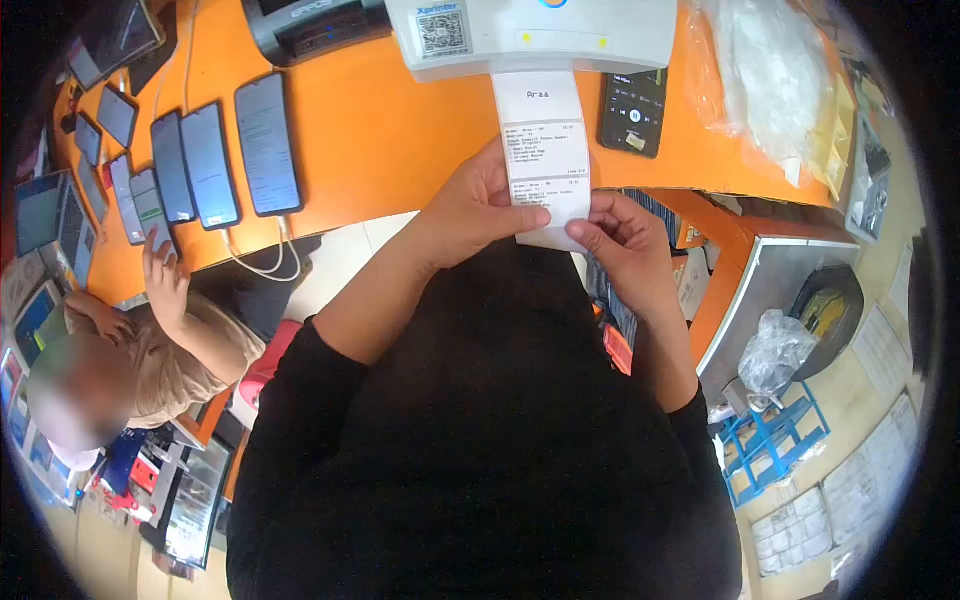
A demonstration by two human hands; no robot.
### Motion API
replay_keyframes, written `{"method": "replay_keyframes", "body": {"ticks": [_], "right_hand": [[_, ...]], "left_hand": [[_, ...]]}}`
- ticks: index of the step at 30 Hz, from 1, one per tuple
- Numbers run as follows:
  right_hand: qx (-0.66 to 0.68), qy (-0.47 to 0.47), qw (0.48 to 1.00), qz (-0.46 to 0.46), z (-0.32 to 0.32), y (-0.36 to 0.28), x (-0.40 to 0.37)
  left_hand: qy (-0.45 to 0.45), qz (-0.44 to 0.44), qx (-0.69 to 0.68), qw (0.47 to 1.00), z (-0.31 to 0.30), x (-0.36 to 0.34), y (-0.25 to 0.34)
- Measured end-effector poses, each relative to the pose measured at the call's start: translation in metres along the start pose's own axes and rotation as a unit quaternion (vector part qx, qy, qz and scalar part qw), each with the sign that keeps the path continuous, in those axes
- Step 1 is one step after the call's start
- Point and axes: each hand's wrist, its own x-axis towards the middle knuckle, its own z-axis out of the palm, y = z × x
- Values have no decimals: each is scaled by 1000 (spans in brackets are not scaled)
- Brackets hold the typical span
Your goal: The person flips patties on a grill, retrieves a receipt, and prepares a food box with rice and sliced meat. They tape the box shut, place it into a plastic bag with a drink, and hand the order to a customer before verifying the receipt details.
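Observation:
A strip of printed labels (545, 150) hangs from the front of the white Xprinter label printer (540, 45) toward me. Its upper label reads "Araa"; those below carry small lines of text. My left hand (490, 200) pinches the strip's left edge near the lower end, the thumb lying across the printed face. On the other side, my right hand (625, 235) grips the lower right edge between thumb and curled fingers. Both hands are closed on the paper, just in front of the orange table's edge.
On the orange table (400, 130), several phones (268, 145) lie at left, some cabled. A dark phone (633, 112) is right of the strip, and a black Epson printer (318, 25) behind. Clear plastic bags (765, 75) lie at right. Another person (170, 350) touches a phone at left.

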Motion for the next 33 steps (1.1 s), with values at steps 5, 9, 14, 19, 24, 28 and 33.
{"method": "replay_keyframes", "body": {"ticks": [5, 9, 14, 19, 24, 28, 33], "right_hand": [[-84, -22, 996, 25, -11, -7, 6], [-84, -21, 995, -40, -17, -9, 9], [-31, -8, 997, -73, -19, -15, 11], [-26, 22, 999, -29, -7, -7, -6], [-37, 129, 990, -51, 12, 32, -49], [-21, 209, 977, -48, 18, 82, -101], [-39, 271, 961, -27, 30, 162, -181]], "left_hand": [[17, -15, -24, 999, 5, 0, -8], [31, -27, -7, 999, 10, -5, -2], [12, -22, -45, 999, 14, -8, -5], [-38, -86, -63, 994, 2, -14, -11], [-56, -121, -36, 990, -13, -21, -17], [-22, -203, 88, 975, -1, -31, -6], [-209, -203, 129, 948, 32, -51, -73]]}}
